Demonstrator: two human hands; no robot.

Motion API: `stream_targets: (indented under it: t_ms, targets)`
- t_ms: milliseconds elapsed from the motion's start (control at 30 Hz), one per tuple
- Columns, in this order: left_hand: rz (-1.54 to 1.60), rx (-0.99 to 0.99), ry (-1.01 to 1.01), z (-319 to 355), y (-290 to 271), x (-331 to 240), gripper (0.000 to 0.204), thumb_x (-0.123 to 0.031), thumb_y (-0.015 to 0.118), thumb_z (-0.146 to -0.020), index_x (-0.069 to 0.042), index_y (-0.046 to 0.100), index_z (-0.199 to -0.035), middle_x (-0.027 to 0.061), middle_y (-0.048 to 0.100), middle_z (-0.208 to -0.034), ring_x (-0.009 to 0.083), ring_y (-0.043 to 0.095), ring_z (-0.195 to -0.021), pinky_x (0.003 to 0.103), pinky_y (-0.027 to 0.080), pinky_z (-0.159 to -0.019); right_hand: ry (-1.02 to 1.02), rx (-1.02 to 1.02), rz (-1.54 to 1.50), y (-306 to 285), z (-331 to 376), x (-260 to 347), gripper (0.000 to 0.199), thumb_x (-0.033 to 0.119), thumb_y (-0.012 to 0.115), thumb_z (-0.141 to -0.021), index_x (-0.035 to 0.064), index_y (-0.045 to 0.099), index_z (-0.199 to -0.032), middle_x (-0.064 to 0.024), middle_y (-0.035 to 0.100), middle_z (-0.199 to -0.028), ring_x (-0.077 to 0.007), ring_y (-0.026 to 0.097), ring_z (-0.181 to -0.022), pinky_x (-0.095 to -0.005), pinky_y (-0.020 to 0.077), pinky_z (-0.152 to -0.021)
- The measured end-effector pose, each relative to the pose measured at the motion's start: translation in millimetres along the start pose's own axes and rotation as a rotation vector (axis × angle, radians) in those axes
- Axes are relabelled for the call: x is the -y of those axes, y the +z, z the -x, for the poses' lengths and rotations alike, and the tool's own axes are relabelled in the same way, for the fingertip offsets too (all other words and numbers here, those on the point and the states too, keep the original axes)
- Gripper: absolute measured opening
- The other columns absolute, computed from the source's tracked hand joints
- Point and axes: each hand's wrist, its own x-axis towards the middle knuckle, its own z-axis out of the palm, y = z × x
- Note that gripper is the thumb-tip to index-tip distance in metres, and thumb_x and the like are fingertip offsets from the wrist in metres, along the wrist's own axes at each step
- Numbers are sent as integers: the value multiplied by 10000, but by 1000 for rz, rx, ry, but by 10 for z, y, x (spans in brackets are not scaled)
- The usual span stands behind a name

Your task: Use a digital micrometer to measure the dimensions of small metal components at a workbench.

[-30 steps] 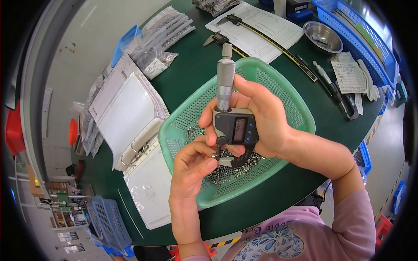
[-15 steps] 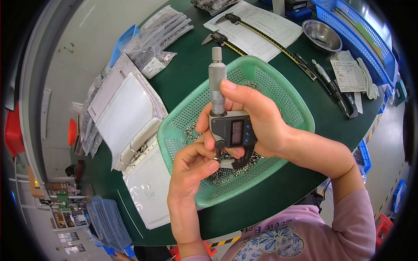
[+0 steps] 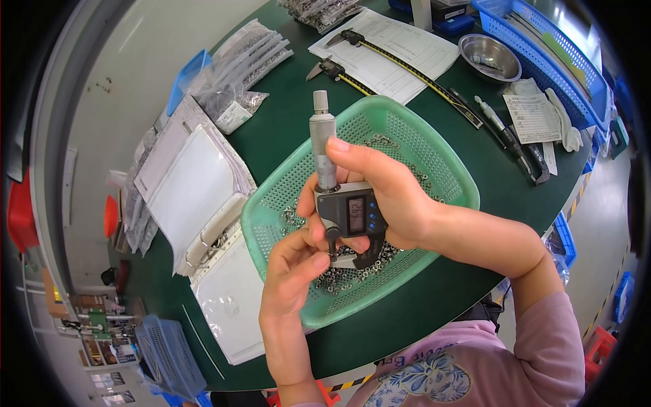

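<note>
My right hand [image 3: 400,197] is wrapped round a digital micrometer [image 3: 337,207], its thumb on the silver thimble and its fingers behind the frame. The thimble points up and away from me, and the small display faces up. My left hand [image 3: 291,271] pinches a tiny metal part [image 3: 331,258], probably a nut, at the micrometer's measuring gap. Fingertips largely hide that part. Both hands are above a green perforated plastic basket [image 3: 444,152]. Many small shiny nuts [image 3: 336,279] lie scattered across its bottom, partly covered by my hands.
An open ring binder [image 3: 203,176] lies left of the basket, below bagged parts [image 3: 237,61]. Two calipers [image 3: 413,74] rest on printed sheets beyond it. At the right are a steel bowl [image 3: 489,57], another micrometer [image 3: 498,122], gloves [image 3: 561,122] and a blue basket [image 3: 542,34].
The display shows a different reading. Hands and micrometer sit slightly further left and lower in view, while the surrounding scene has also shifted slightly. Both grips look the same.
</note>
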Motion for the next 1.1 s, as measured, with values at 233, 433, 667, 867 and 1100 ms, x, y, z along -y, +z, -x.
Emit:
stream_targets:
  t_ms: [233, 433, 667, 867, 1100]
  targets:
    - [-185, -238, 52, -71, -34, -9, 115, -66, 602, -714, -25, 543, -804, 42, 547, -846, 162, 521, -826, 290, 377, -775, -28, -7, -49, -20, -35, 24, 662, 553, 226, -834, -28, 540, -883, -125, 577, -666, -144, 454, -403, -233, 376, -407]
    - [-1292, -294, 320, -225, -29, 170, 263, -30, 609, -617, -39, 511, -862, 103, 512, -901, 280, 494, -899, 350, 395, -749, -67, -138, -157, -23, -43, 55, 648, 523, 217, -837, -39, 534, -888, -149, 569, -667, -161, 436, -403, -269, 384, -421]
    - [-1378, -50, 286, -269, 212, 261, 317, -89, 654, -622, -59, 533, -914, 144, 486, -992, 343, 475, -922, 424, 395, -763, -52, -140, -176, -51, -59, -6, 643, 543, 272, -812, -42, 531, -871, -167, 567, -678, -167, 441, -410, -276, 385, -428]
    - [-1513, 28, 398, -298, 138, 388, 257, -103, 636, -622, -122, 605, -876, 131, 545, -949, 354, 446, -977, 457, 380, -773, -21, -173, -220, -49, -55, 9, 639, 552, 279, -805, -33, 532, -852, -164, 562, -667, -157, 435, -391, -251, 379, -407]
    - [-1051, -225, 209, -176, 59, 102, 175, -128, 593, -756, -14, 506, -857, 88, 581, -847, 231, 552, -721, 322, 416, -718, -91, -108, -211, -13, -85, -2, 622, 546, 228, -830, -3, 518, -796, -97, 540, -579, -146, 373, -314, -266, 329, -348]
